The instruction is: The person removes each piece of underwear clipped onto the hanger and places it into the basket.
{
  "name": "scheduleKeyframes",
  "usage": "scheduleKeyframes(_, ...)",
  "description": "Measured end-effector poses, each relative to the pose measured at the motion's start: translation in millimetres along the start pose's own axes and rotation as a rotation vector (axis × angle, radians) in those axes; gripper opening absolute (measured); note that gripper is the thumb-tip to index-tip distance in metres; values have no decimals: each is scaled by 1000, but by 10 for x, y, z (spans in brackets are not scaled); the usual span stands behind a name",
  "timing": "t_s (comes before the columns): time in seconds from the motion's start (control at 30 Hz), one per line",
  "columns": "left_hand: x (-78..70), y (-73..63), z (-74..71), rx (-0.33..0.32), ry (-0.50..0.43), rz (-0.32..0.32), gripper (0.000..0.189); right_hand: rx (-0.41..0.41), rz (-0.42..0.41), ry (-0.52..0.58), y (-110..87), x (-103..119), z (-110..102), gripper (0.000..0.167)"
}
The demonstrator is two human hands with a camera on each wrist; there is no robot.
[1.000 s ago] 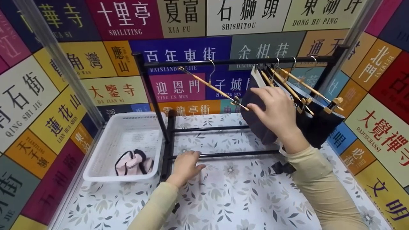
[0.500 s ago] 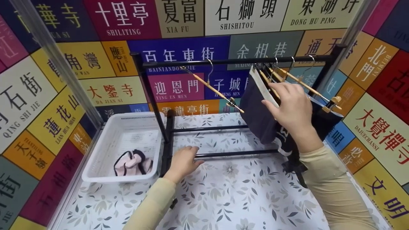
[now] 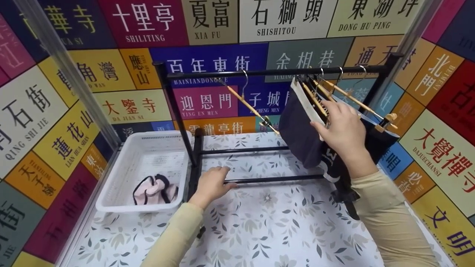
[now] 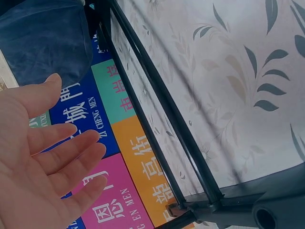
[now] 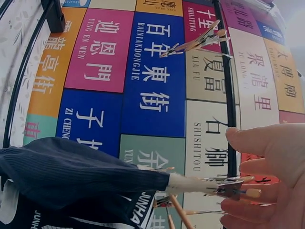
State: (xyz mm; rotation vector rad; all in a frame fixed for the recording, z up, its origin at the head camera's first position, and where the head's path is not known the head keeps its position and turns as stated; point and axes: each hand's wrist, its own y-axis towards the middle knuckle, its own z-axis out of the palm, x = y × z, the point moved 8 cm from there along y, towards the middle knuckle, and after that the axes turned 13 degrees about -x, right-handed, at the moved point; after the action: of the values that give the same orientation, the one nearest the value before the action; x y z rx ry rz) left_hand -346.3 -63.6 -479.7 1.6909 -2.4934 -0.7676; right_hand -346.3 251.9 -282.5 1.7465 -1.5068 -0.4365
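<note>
In the head view my right hand [image 3: 345,135] is at the front of a row of hanging clothes, its fingers by the clip hangers [image 3: 313,100]. A dark navy garment [image 3: 297,129] with a pale waistband hangs foremost. Black clothing [image 3: 334,167] with white lettering shows behind it. In the right wrist view my thumb stands apart from the other fingers, which are right at the hanger's clip end [image 5: 233,190]. My left hand [image 3: 213,183] hovers by the rack's lower left, fingers loosely spread, palm bare in the left wrist view.
A bare wooden clip hanger [image 3: 246,102] hangs on the left of the black rack's top rail [image 3: 274,71]. The white basket [image 3: 105,193] at left contains a pink cloth item with black trim [image 3: 154,189]. A flower-patterned cloth [image 3: 267,226] covers the table; sign-printed panels stand behind.
My right hand has moved right and slightly down, from beside the bare hanger to the hanging clothes. The bare hanger has swung slightly. My left hand has barely shifted.
</note>
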Motion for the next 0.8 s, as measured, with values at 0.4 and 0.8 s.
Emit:
scheduleKeyframes(0.4, 30, 100, -112, -10, -34, -11, 52, 114, 103, 0, -21, -199, 150, 63)
scheduleKeyframes(0.8, 82, 140, -111, -12, -19, -6, 51, 133, 143, -17, -42, -361, 227, 52)
